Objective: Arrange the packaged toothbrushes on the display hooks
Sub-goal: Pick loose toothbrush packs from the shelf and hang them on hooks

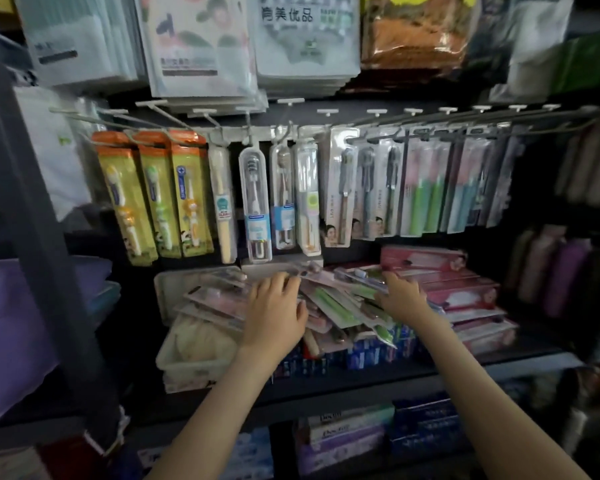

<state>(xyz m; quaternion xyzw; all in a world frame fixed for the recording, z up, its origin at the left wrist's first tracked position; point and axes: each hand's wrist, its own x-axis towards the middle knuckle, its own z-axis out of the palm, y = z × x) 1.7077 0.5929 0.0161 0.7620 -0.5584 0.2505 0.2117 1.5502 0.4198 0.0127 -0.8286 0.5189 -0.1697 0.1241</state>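
Both outstretched, left hand (274, 306) and right hand (404, 296) touch toothbrush pile (329, 304).

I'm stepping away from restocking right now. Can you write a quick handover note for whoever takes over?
Left hand: fingers spread, resting on the loose pile of packaged toothbrushes, holding nothing.
Right hand: at the pile's right side, touching a pack; a grip cannot be confirmed.
Done: many hanging packs already fill the display hooks above.
Left: the whole pile on the shelf is not yet hung.
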